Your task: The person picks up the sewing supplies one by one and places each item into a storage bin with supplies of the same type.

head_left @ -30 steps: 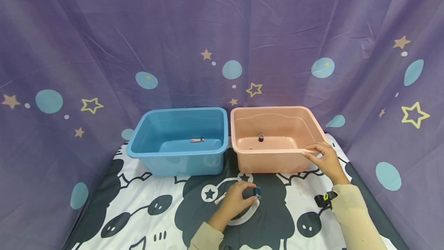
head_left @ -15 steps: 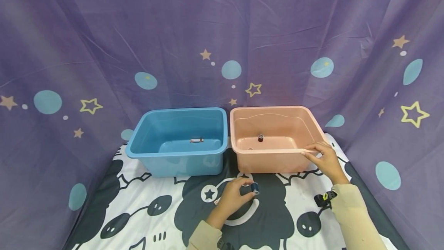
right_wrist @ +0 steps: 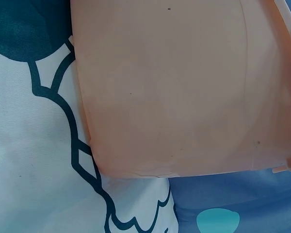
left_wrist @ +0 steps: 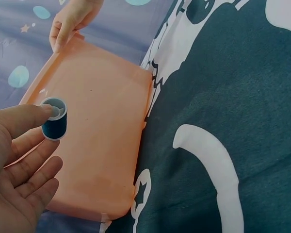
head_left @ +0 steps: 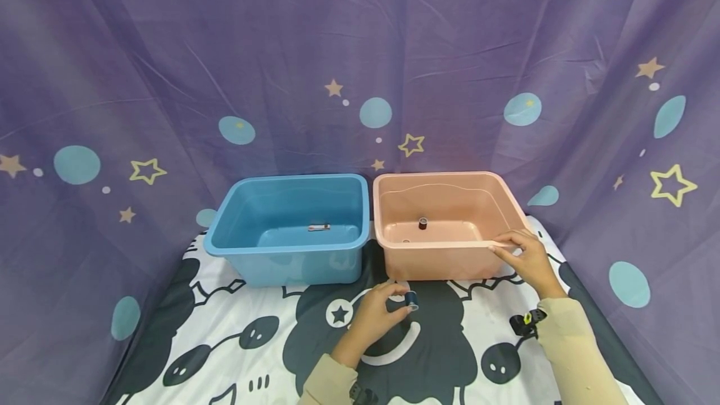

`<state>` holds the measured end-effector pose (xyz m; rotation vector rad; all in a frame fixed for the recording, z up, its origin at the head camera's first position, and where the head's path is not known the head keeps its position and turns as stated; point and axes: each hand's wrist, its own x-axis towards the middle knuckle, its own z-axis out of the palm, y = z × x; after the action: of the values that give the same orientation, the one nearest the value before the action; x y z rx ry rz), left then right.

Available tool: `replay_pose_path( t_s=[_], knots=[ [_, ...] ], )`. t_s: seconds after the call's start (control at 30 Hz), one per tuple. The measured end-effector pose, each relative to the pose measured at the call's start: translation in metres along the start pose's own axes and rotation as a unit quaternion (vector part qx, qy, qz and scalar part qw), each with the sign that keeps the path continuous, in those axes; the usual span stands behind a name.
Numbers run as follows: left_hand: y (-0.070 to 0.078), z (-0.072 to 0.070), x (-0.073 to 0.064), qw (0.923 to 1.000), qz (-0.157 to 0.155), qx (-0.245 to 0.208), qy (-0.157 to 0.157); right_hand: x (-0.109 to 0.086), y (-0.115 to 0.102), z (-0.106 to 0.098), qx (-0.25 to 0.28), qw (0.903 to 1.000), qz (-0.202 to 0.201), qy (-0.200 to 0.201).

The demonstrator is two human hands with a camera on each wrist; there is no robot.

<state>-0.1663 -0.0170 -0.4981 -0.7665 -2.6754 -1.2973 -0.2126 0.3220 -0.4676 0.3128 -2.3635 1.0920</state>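
In the head view my left hand [head_left: 373, 319] pinches a dark blue spool of thread [head_left: 412, 300] between thumb and fingers, above the cloth in front of the peach bin [head_left: 439, 263]. The left wrist view shows the spool's white end [left_wrist: 53, 103] under the thumb, the other fingers loosely bent. At the bin's front right corner, my right hand [head_left: 527, 260] pinches the rim between thumb and fingers. A dark brown spool [head_left: 423, 223] stands on the bin floor. Another small round thing [head_left: 406, 241] shows just behind the front rim, mostly hidden.
To the left of the peach bin stands a blue bin [head_left: 287, 267], holding a small flat pinkish and silvery item [head_left: 319, 227]. Black and white patterned cloth [head_left: 225, 342] covers the table. A purple curtain [head_left: 281, 49] hangs close behind the bins and along both sides.
My left hand has moved slightly up and left with the blue spool, closer to the bins. A small pale item beside that hand is now out of sight. The right hand stays on the rim.
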Motion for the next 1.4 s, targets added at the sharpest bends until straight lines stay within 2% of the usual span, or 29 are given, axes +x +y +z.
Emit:
replay_pose_path(
  t_s=[0.6, 1.1, 1.4],
  knots=[
    [0.006, -0.01, 0.004, 0.9999, 0.003, 0.008, 0.009, 0.0, 0.001, 0.0, 0.002, 1.0, -0.003, 0.003],
    [0.009, -0.017, 0.014, 0.9999, -0.007, 0.01, -0.004, 0.0, 0.0, 0.0, 0.0, 1.0, -0.002, 0.001],
    [0.012, -0.019, 0.015, 0.9999, -0.007, 0.012, 0.004, 0.0, 0.0, 0.0, 0.002, 1.0, -0.002, 0.001]
  ],
)
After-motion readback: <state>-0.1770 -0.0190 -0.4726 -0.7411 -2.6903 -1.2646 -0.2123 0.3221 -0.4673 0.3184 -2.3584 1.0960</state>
